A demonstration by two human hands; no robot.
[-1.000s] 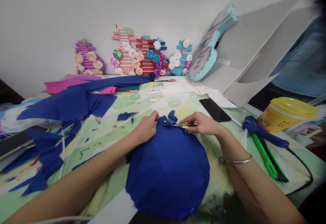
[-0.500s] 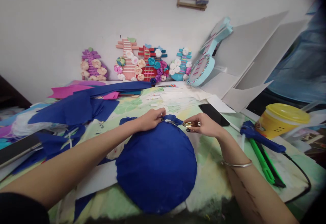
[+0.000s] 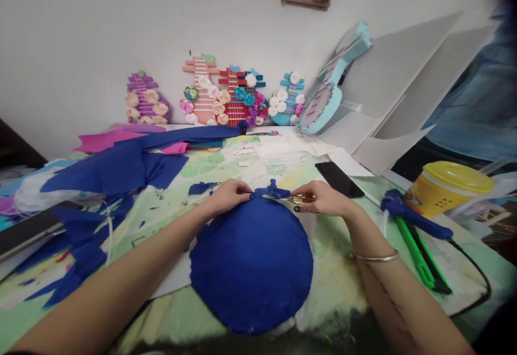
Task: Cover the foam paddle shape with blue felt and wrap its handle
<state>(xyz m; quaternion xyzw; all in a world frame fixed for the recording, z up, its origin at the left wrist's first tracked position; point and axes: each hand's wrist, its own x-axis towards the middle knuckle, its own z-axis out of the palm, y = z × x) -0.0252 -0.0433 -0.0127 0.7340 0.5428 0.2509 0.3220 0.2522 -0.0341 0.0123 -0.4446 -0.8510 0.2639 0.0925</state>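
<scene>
A round piece covered in dark blue paper [image 3: 252, 269] lies on the table in front of me. At its far left edge, my left hand [image 3: 232, 196] pinches the rim, thumb and fingers pressed together. My right hand [image 3: 319, 197] is closed around gold-coloured scissors [image 3: 301, 200] at the far right edge, their tips pointing left. Between the hands, a crumpled blue paper strip [image 3: 271, 189] rises beyond the rim. A small blue scrap [image 3: 202, 188] lies left of it, beyond my left wrist.
Blue paper sheets [image 3: 109, 169] lie at left. At right are a black phone [image 3: 339, 179], a blue glue gun [image 3: 416, 216], a green cutter [image 3: 416, 255] and a yellow tub [image 3: 446, 188]. Flower-decorated instrument models [image 3: 236, 96] stand along the wall.
My left hand has moved slightly left along the rim. The blue strip between the hands now stands up more. The round piece has shifted a little right.
</scene>
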